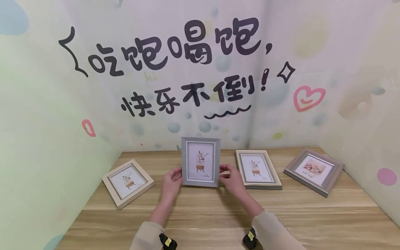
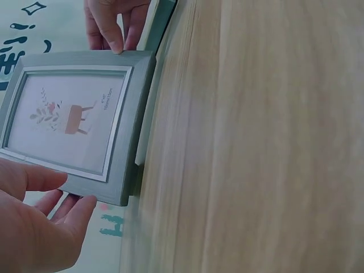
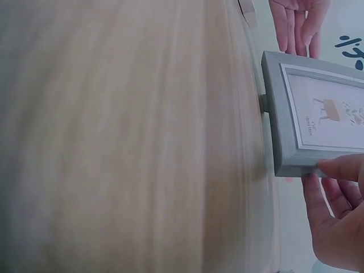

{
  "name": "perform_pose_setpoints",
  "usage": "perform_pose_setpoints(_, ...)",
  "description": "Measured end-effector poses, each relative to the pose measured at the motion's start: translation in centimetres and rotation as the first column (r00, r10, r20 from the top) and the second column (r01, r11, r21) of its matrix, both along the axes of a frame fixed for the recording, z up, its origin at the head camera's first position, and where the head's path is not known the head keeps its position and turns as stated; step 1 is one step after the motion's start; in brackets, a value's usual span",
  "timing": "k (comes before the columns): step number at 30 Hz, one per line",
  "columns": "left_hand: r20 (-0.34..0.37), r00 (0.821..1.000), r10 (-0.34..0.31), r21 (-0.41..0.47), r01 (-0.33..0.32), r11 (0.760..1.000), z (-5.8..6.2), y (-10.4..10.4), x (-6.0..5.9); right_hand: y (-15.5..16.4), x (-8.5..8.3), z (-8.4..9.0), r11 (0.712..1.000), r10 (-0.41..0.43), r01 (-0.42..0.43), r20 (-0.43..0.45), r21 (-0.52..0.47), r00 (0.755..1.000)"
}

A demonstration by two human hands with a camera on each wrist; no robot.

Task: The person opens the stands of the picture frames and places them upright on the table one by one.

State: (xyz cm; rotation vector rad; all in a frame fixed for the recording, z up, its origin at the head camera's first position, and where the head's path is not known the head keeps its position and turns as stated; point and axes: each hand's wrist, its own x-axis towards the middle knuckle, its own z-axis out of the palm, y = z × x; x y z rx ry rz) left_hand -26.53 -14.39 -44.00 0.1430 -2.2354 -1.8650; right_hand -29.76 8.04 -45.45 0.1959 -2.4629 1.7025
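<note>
Left sleeve (image 1: 147, 236) and right sleeve (image 1: 273, 231) are sitting nearest the camera, a small black device (image 1: 168, 242) showing beside the left cuff. Beyond them, your left hand (image 1: 172, 181) and right hand (image 1: 232, 180) are pinching a gray picture frame (image 1: 200, 161) by its two long sides, low down. Frame is standing upright ahead of you, between the hands, long axis running up and down, picture facing you. Neither hand is lying nearer; both are touching it. Whether its bottom edge is resting on the wooden counter (image 1: 203, 215), you cannot tell from these views. To its left, a cream frame (image 1: 128, 184) is lying askew, apart from your left hand. Rightward, a gold-edged frame (image 1: 258, 169) is lying near your right hand; farther out, a brown frame (image 1: 314, 170) is lying askew.
</note>
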Motion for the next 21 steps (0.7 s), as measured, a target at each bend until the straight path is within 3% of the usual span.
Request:
perform_pose_setpoints(13,0.012,1.0,-0.009,-0.009,0.009,1.0,0.08,-0.12,0.19,0.02,0.28,0.22,0.999,0.012,-0.014,0.046,0.039,0.999)
perform_pose_setpoints(21,-0.018,0.999,-0.043,0.003,0.043,0.999,0.19,-0.31,0.43,0.07,0.4,0.39,0.998,0.018,-0.022,0.057,0.064,0.998)
